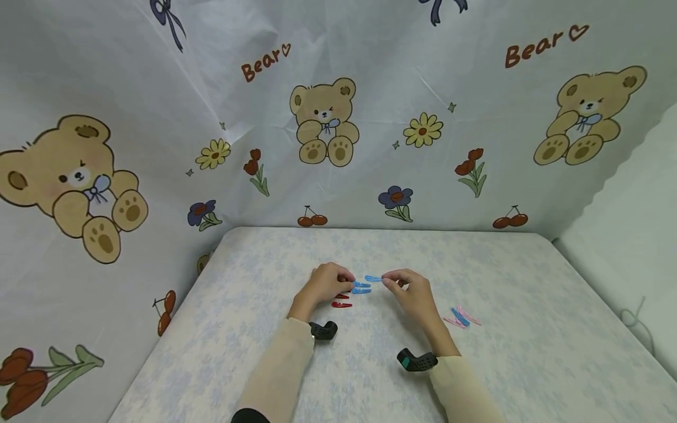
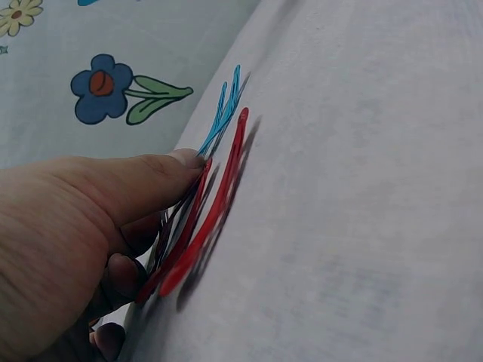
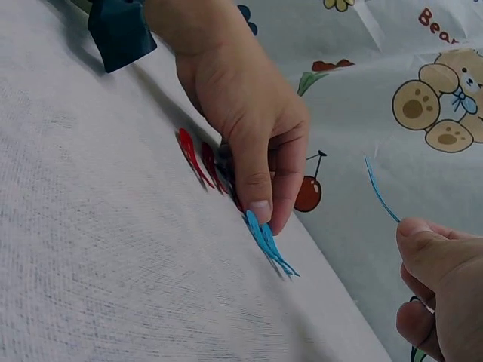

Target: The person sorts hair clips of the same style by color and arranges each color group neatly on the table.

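Observation:
Between the thumb and fingertips of my right hand [image 1: 411, 292] is one blue snap hair clip [image 1: 373, 278], held by its end; in the right wrist view it shows as a thin blue strip above the table. My left hand [image 1: 327, 282] pinches the near end of a blue hair clip [image 1: 362, 285] on the table, and another blue hair clip [image 1: 362, 291] lies close beside it. Red hair clips [image 2: 219, 207] lie in a row next to the left hand, partly hidden by its fingers. Some darker clips under that hand are hard to make out.
To the right of my right forearm lies a small loose pile of pink hair clips [image 1: 469, 316] with a blue hair clip [image 1: 460, 317] among them. A bear-print cloth [image 1: 370, 194] hangs behind the table [image 1: 275, 364] and along its left side.

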The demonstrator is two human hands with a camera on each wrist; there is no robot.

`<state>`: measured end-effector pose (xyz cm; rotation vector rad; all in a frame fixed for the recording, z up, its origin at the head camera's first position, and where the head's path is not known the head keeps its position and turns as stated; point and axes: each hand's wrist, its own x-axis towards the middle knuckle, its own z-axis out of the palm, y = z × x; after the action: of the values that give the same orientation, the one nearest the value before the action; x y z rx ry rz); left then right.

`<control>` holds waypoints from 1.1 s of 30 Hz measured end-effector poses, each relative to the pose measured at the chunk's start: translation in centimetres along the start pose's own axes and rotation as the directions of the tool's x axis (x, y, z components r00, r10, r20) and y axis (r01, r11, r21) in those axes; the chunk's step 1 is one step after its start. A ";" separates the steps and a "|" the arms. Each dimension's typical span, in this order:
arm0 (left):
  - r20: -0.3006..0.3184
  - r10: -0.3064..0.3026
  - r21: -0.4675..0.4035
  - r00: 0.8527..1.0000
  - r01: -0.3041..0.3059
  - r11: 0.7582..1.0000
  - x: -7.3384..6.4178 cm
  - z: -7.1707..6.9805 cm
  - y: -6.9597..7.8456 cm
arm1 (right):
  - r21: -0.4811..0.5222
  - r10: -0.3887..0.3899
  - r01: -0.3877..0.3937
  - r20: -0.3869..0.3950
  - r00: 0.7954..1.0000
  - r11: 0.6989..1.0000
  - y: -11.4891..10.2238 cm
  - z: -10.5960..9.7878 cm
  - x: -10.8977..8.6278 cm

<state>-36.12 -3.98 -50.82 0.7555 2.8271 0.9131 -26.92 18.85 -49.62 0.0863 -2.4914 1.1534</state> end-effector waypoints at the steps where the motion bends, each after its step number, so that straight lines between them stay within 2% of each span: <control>1: 0.000 0.000 0.001 1.000 0.000 1.000 0.0 -0.1 0.1 | -0.001 -0.004 0.004 0.005 1.000 1.000 0.0 0.1 0.0; 11: 0.014 0.007 -0.014 1.000 -0.007 1.000 0.0 -0.1 0.1 | 0.012 0.028 -0.028 0.052 0.998 1.000 0.3 1.1 -0.4; 16: 0.006 0.017 -0.021 1.000 -0.017 1.000 0.0 -0.1 0.0 | 0.026 0.018 -0.020 0.089 0.996 0.999 -0.1 1.6 -0.5; 24: -0.002 0.016 -0.020 1.000 -0.016 1.000 -0.1 -0.3 0.0 | 0.015 0.033 -0.036 0.148 0.988 0.999 -0.3 2.0 -0.7; 33: 0.002 0.020 -0.011 1.000 -0.020 1.000 0.0 -0.3 0.2 | -0.023 0.049 -0.045 0.165 0.985 0.999 -0.2 2.2 -0.8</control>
<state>-36.08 -4.05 -50.48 0.7836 2.8159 0.9294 -26.86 17.01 -51.08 0.1236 -2.6626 1.1853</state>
